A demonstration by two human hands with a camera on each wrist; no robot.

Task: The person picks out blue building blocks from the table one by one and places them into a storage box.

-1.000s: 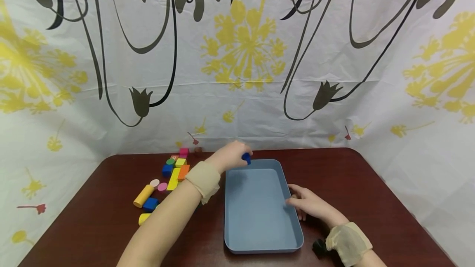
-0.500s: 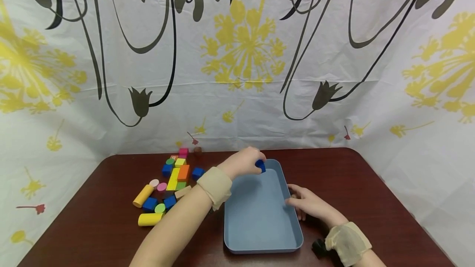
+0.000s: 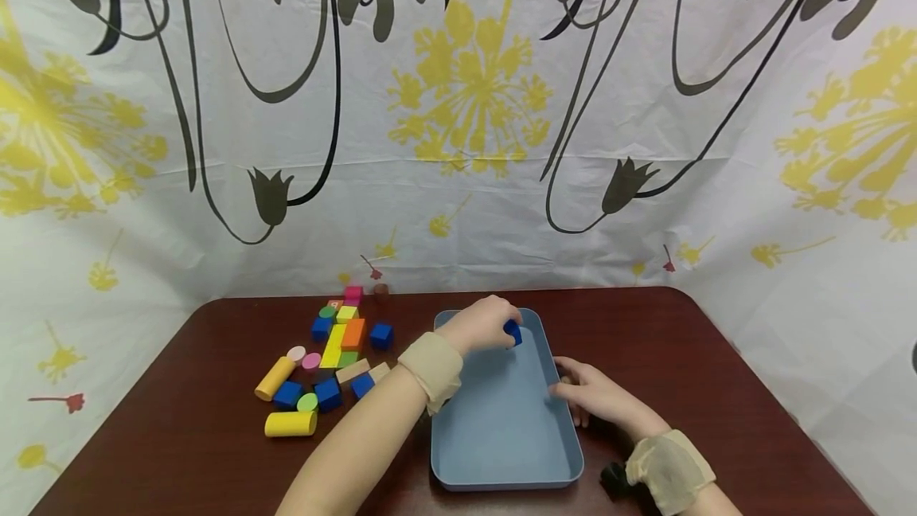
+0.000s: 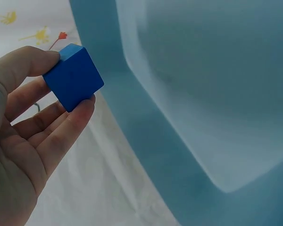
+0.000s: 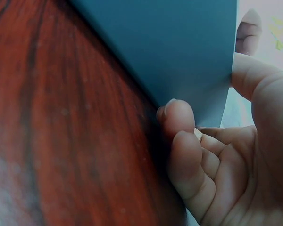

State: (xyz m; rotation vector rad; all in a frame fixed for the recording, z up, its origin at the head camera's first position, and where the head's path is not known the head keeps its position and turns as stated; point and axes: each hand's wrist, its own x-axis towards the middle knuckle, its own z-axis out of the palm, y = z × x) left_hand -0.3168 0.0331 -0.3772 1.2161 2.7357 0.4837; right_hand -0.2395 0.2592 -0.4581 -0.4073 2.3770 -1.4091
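Observation:
In the head view, my left hand [image 3: 481,326] is over the far end of a blue-grey tray [image 3: 507,428]. Thumb and fingertips pinch a blue cube block [image 4: 74,77], which the left wrist view shows close up beside the tray's rim. No other block shows inside the tray, though my left forearm covers part of its left side. At the tray's right side, my right hand [image 3: 593,390] holds the edge. The right wrist view shows its thumb over the rim and curled fingers [image 5: 179,117] against the outer wall [image 5: 179,52].
Left of the tray lie several toy blocks: a yellow cylinder [image 3: 290,424], an orange block [image 3: 353,334], blue cubes [image 3: 328,394] and small discs. A small dark object [image 3: 614,479] sits by my right wrist. A patterned cloth [image 3: 458,237] hangs behind the dark red table [image 3: 666,341].
My left hand has carried the blue cube rightward and slightly nearer, from the tray's far-left corner to over its inside. The right hand has stayed at the tray's edge.

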